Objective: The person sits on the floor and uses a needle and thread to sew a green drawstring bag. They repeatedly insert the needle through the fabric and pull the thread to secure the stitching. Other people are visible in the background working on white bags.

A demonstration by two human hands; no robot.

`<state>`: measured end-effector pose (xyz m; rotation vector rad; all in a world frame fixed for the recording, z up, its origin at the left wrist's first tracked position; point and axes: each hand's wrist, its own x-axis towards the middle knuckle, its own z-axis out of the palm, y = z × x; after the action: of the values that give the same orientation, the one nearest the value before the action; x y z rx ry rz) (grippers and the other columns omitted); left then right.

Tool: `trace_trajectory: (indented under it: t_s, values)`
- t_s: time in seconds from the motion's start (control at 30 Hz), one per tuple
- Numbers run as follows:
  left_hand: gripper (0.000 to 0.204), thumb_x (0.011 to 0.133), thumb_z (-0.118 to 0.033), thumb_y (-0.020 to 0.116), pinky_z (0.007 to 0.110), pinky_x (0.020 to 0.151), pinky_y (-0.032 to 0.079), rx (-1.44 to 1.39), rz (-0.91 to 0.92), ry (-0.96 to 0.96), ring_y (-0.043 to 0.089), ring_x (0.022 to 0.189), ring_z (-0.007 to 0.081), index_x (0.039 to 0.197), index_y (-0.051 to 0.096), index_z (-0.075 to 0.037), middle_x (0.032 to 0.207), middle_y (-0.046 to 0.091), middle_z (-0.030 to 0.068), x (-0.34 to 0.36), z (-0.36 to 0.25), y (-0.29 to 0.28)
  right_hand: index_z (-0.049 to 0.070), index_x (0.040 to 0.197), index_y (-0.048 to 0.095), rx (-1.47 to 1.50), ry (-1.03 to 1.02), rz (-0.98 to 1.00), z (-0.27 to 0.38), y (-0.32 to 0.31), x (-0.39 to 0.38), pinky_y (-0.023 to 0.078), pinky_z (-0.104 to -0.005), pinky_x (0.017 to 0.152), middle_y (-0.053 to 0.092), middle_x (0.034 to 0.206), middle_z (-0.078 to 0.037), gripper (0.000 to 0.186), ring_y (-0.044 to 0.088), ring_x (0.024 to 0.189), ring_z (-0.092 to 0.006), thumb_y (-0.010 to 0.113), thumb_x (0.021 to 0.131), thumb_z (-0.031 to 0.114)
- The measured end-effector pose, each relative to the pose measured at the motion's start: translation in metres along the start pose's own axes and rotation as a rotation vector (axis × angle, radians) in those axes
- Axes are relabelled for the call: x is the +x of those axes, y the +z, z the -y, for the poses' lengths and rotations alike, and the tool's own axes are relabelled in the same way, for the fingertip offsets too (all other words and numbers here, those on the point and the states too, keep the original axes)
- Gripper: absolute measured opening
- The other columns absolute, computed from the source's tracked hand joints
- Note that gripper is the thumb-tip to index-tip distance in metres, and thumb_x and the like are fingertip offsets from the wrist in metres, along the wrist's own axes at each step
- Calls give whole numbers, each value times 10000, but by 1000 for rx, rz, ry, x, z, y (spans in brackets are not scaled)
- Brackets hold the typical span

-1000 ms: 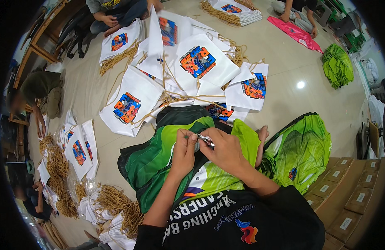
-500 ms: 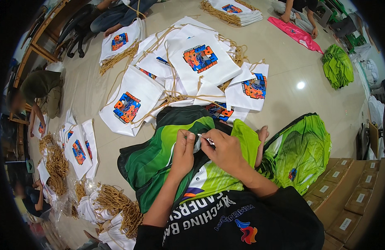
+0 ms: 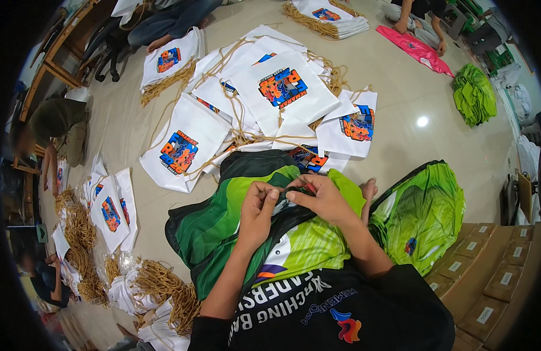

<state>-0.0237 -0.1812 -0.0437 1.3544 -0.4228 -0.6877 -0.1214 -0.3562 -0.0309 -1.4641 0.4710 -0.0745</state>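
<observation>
A green sports shirt (image 3: 217, 216) with dark green and black parts lies bunched over my lap. At its black edge, my left hand (image 3: 258, 213) is closed, pinching the cloth between thumb and fingers. My right hand (image 3: 320, 202) pinches the same dark edge just beside it, the two sets of fingertips almost touching. A small red thing (image 3: 310, 188) shows among the right fingers; its kind is too small to make out. Beyond the shirt lies a loose heap of white printed drawstring bags (image 3: 294, 93) with tan cords.
To the right lies another lime-green shirt (image 3: 425, 205), beside cardboard boxes (image 3: 495, 281). A folded green pile (image 3: 474, 93) sits farther off. Bundled tan cords (image 3: 165, 286) and white bags are at the left. Other people sit around, one with a pink garment (image 3: 411, 50).
My right hand has turned and closed on the shirt's edge; the small white-tipped tool that stuck out of its fingers no longer shows. The left hand stays nearly in place.
</observation>
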Motion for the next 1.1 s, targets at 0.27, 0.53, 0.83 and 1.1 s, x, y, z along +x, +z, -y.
trace_trajectory:
  t_s: [0.27, 0.53, 0.83, 1.1]
  values:
    - [93, 1040, -71, 690, 259, 851, 512, 142, -52, 131, 647, 919, 99, 1071, 636, -2, 1022, 721, 61, -4, -8, -2, 14, 990, 672, -418, -339, -66, 15, 3, -12, 470, -287, 622, 617, 849, -23, 210, 601, 731, -97, 817, 838, 3]
    - [88, 1016, -21, 705, 263, 873, 524, 92, -29, 81, 665, 955, 104, 1075, 645, 7, 1032, 718, 65, -13, -7, -4, -3, 889, 584, -595, -766, -303, 3, 11, -14, 507, -337, 586, 605, 943, -105, 285, 637, 697, -249, 769, 707, -120]
    - [149, 952, 56, 748, 233, 802, 525, 84, -90, 105, 672, 905, 97, 1100, 760, 41, 1056, 738, 70, -16, -3, 1, -7, 856, 572, -458, -691, -324, -4, 8, -14, 455, -315, 571, 603, 895, -101, 305, 579, 663, -216, 782, 668, -121]
    - [120, 914, 54, 773, 263, 777, 542, 377, -135, 224, 700, 870, 128, 1029, 796, 34, 977, 767, 106, -22, -24, 19, 1, 847, 564, -483, -712, -314, -1, 10, -15, 456, -320, 559, 603, 866, -103, 326, 585, 657, -213, 808, 659, -104]
